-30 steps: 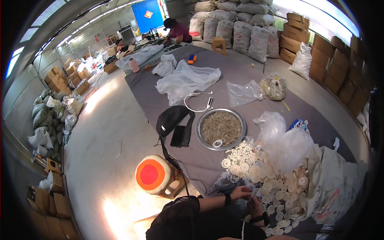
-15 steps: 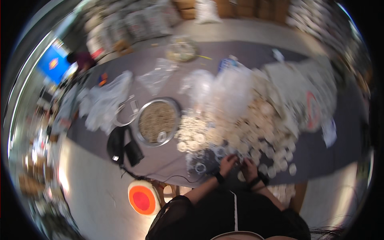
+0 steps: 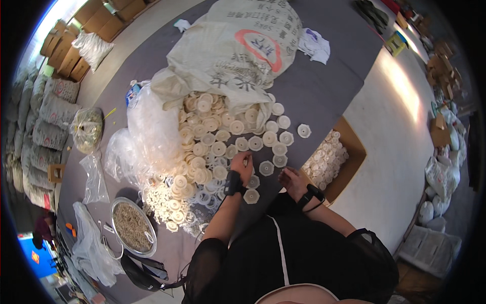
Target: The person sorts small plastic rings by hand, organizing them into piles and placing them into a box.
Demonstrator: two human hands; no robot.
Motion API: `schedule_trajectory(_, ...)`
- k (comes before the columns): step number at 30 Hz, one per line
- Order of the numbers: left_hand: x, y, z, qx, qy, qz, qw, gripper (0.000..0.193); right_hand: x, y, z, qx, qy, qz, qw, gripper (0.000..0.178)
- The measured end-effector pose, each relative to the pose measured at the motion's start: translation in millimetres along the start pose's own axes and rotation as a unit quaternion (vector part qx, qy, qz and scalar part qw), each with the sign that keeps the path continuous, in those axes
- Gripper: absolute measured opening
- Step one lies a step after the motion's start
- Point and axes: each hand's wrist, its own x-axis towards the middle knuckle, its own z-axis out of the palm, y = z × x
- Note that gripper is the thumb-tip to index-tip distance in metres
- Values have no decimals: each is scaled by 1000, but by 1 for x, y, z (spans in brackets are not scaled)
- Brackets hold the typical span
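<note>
my left hand (image 3: 242, 166) rests at the near edge of the pile of cream plastic discs (image 3: 212, 137), fingers curled on what looks like one small disc, though i cannot tell for sure that they grip it. my right hand (image 3: 292, 180) hovers just beside it over the grey mat (image 3: 324, 86), fingers loosely bent; i cannot tell whether it holds anything. a single disc (image 3: 266, 167) lies between my hands, and another (image 3: 251, 196) sits near my left wrist. the pile spills from a big white sack (image 3: 238, 50) lying on its side. a cardboard box (image 3: 349, 152) with more discs stands to my right, off the mat's edge. to my left lie crumpled clear plastic bags (image 3: 147, 137), and a round metal tray (image 3: 133, 233) of small brownish bits sits further off.
</note>
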Motion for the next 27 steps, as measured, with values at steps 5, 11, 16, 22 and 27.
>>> schedule_trajectory(5,39,-1,30,328,16,203,923,38,-13,-6,-7,-26,5,-13,1000,16)
schedule_trajectory(11,26,11,13,319,-45,142,936,34,-17,-10,14,-86,-48,-30,995,19)
schedule_trajectory(16,-7,21,-14,12,-18,2,1000,23,-15,-1,60,-167,-147,-61,973,21)
schedule_trajectory(22,-50,46,-62,-218,-60,-149,963,27,-10,21,93,-223,-285,-50,931,18)
schedule_trajectory(27,-79,44,-90,-273,36,-132,952,28,-13,42,112,-253,-318,-12,914,17)
